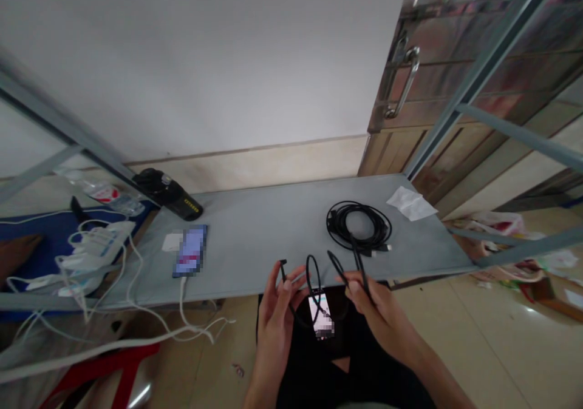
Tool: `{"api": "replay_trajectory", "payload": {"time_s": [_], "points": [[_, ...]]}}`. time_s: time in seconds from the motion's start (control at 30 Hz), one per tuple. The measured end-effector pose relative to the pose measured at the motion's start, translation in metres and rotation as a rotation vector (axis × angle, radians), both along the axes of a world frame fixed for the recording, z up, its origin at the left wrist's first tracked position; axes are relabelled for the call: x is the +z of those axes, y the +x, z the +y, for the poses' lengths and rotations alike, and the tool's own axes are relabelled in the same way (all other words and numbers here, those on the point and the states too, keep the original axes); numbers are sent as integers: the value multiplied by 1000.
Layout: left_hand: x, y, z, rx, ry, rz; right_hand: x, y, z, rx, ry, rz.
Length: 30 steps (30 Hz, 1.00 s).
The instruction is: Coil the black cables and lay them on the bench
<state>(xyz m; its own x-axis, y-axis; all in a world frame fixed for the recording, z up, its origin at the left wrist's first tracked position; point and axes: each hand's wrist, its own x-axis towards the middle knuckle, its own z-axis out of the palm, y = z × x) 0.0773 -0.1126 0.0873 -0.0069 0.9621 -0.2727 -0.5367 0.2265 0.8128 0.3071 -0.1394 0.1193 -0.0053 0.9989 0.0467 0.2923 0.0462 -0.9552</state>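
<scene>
"At the near edge of the counter, head view: what's in the hands?"

"Black cable, held up over the lap. Left hand: thumb and fingers pinched on one end, plug upright. Right hand: closed around strands further along. A loose loop hangs between."

"Why held that way?"

"My reading: the apart grips keep the loop off the counter and in plain sight. The plug pokes clear of the fingers, perhaps to keep track of that end."

"Same cable in both hands?"

"Probably; crossings hide the join. The right strands overlap the near rim of a coiled cable lying far right. Can't tell if they connect."

"And that coil?"

"Flat rings, ends out toward the near side. Likely coiled to stay compact."

"What else about?"

"Lap phone, lit, partly behind the loop. White paper, far right. On the left, a second phone, white lead running off the near edge, presumably charging; black bottle beyond it, lying tilted."

"Anything in the way?"

"The coil, just past the right hand; its black strands could snag. White power strip and its wires lie well left, apart from the hands."
</scene>
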Motion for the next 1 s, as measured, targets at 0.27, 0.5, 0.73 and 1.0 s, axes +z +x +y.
{"api": "replay_trajectory", "payload": {"time_s": [0.27, 0.5, 0.73, 1.0], "points": [[4, 26, -16, -199, 76, 172, -16, -12, -6, 159, -146, 77], [34, 11, 5, -204, 111, 190, -15, 39, 9, -16, -42, 61], [35, -81, 51, 197, 223, 386, -11, 142, 12, -499, 157, 102], [22, -126, 39, 430, 188, 394, 29, 179, -14, -867, 341, 168]]}}
